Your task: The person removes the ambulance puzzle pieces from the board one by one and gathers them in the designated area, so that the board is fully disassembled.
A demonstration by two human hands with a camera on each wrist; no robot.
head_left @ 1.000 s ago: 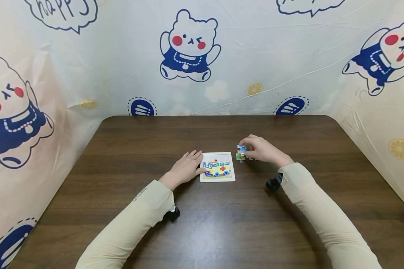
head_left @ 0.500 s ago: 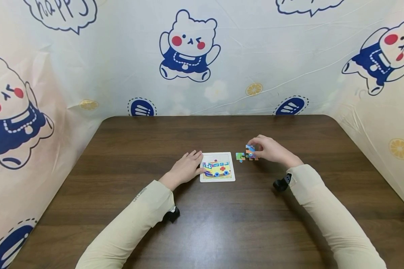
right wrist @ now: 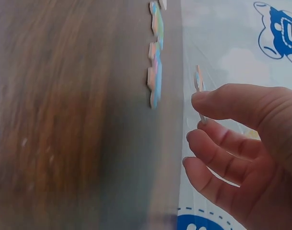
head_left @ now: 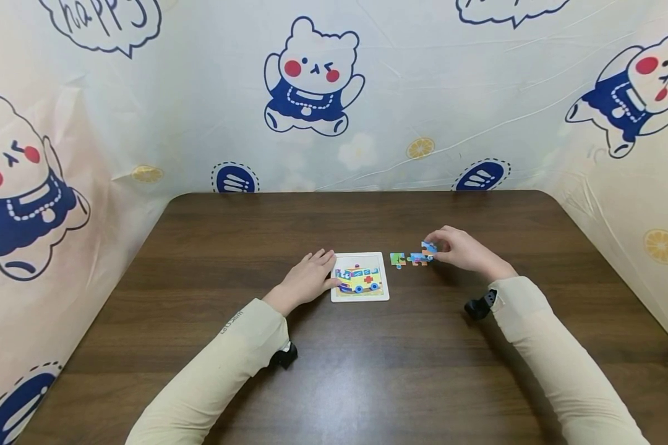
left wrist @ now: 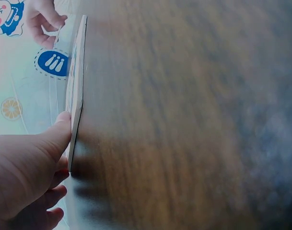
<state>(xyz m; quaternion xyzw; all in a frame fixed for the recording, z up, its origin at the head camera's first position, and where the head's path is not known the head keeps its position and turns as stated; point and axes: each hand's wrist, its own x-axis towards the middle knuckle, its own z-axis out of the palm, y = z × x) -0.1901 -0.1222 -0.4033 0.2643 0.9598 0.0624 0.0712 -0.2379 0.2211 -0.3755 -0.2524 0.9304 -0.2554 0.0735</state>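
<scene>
A small square jigsaw board (head_left: 385,278) with a white border and a yellow ambulance picture lies on the table. My left hand (head_left: 305,276) rests at its left side, fingers extended along the edge and thumb on the border near the lower left. To the right of the board, my right hand (head_left: 463,249) pinches a blue and orange puzzle piece (head_left: 428,248) between thumb and fingertips. In the right wrist view that held piece (right wrist: 198,76) stands on edge, raised over the table. Left of it lie a green puzzle piece (head_left: 398,259) and a blue and orange puzzle piece (head_left: 417,259).
Dark wooden table (head_left: 339,377) surface extends all around the board. Behind it hangs a pale curtain (head_left: 389,74) printed with cartoon bears, and it continues along both sides. Black wrist cameras (head_left: 481,305) sit under the cream sleeves (head_left: 556,352).
My right hand has moved right, away from the board, carrying the pinched piece past the green piece and over the other one. The left hand and the board have stayed in place.
</scene>
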